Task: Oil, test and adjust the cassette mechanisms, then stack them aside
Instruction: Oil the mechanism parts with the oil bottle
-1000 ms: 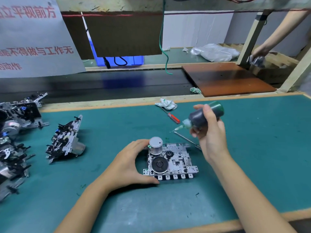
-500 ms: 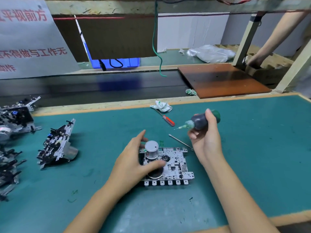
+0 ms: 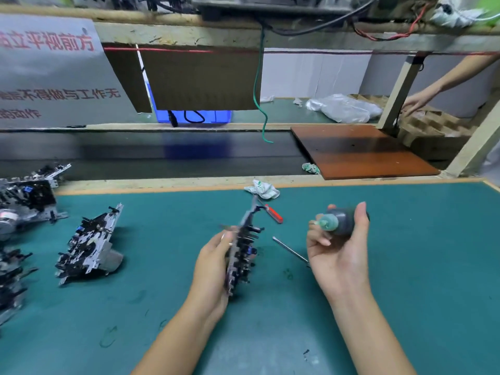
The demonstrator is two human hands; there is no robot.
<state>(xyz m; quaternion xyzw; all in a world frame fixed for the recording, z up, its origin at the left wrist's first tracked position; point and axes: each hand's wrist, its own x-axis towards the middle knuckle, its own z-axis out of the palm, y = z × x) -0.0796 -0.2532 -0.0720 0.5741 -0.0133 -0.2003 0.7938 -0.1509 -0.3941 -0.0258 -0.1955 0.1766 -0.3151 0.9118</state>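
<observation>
Left hand (image 3: 213,269) grasps a cassette mechanism (image 3: 242,253), fingers wrapped round its left edge. Mechanism is stood on edge, tilted, long axis running away from the person, black-parts side facing right; blurred, so detail is unclear. It is raised off the counter (image 3: 419,266) or just touching at its near end, cannot tell which.

Right hand (image 3: 338,255) is palm-up, right of that grip and apart from it, fingers and thumb curled round a dark oil bottle (image 3: 342,221). Bottle lies roughly level, green nozzle (image 3: 324,222) pointing left toward the mechanism, not touching it.

Between the two grips, on the green mat: a thin metal rod (image 3: 290,249), its near end hidden behind the right hand. Just beyond the mechanism's far end: a red-handled screwdriver (image 3: 273,213), and past that a crumpled white rag (image 3: 262,189) at the mat's far edge.

Left of the left grip, well apart: another cassette mechanism (image 3: 90,244) lying tilted on its motor. Further left, at the frame edge, a pile of mechanisms (image 3: 24,201).

Beyond the counter: a dark conveyor belt (image 3: 162,152), and a brown board (image 3: 359,151) far right. Another person's hand (image 3: 418,100) reaches onto cardboard trays (image 3: 438,124) at the far right.
</observation>
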